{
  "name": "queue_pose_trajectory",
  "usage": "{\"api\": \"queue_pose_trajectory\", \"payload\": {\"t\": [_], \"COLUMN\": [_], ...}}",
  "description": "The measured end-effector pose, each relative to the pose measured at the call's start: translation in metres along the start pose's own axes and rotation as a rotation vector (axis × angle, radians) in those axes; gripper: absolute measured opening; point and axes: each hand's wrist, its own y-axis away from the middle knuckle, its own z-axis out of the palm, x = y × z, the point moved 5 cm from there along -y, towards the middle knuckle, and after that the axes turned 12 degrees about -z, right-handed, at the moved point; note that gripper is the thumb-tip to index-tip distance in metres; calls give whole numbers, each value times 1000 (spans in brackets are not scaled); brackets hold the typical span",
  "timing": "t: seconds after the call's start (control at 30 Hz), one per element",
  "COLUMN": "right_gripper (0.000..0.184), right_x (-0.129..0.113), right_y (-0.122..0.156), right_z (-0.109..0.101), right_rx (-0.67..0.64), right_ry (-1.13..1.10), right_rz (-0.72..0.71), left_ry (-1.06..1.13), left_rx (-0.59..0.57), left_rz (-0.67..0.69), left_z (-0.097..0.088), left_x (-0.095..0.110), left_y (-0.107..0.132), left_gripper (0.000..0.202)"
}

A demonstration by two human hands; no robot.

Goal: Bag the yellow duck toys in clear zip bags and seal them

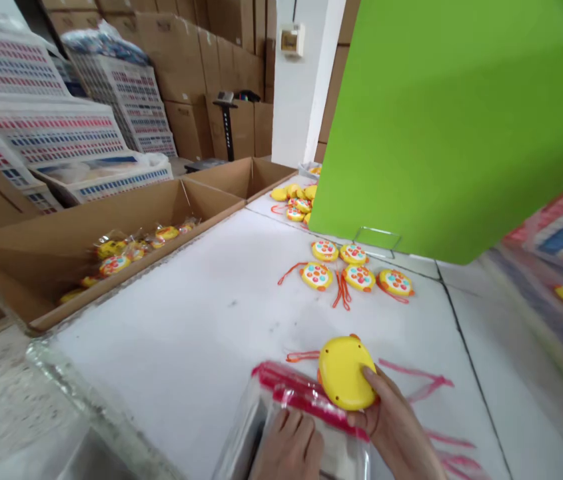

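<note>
My right hand (391, 420) grips a round yellow plastic toy (345, 373) by its right edge, thumb on top. The toy's plain back faces up, showing small screw holes, orange nubs and an orange strap (303, 356) trailing to the left. Below it lies a stack of transparent plastic bags (321, 403) with red top strips, at the table's near edge. My left hand (291, 443) has its fingers curled and closed on the top bag, just under the red strip; the fingertips are partly hidden. The toy overlaps the strip's right part in view.
Several yellow toys (360, 277) with dotted faces lie on the white table (201, 333), more piled behind (295, 193). A green board (441, 127) stands at right on a wire stand (376, 231). An open carton (111, 220) at left holds bagged toys. Pink strips (421, 377) lie at right.
</note>
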Motion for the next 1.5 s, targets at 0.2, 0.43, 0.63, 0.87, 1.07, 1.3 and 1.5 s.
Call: {"api": "queue_pose_trajectory", "payload": {"t": [0.2,0.43,0.63,0.87,1.07,1.3,1.5], "right_gripper": [55,65,64,49,41,53,53], "right_x": [-5,1,2,8,12,5,12], "right_y": [24,45,58,90,101,70,72], "right_z": [1,-10,-23,-38,-27,4,-18], "right_rx": [-45,-41,27,-48,-64,-189,-312], "right_ry": [60,171,225,338,193,686,1141], "right_rz": [-18,-40,-17,119,213,-154,-283], "left_ry": [76,278,480,565,421,205,303], "left_rx": [-57,-123,-104,-65,-92,-10,83], "left_rz": [-10,-92,-196,-170,7,187,141], "left_z": [-30,-40,-47,-49,-48,-60,-96], "left_x": [13,6,-5,-10,-1,10,-7], "left_y": [0,-4,3,5,6,18,27], "left_gripper": [13,18,18,40,17,21,16]}}
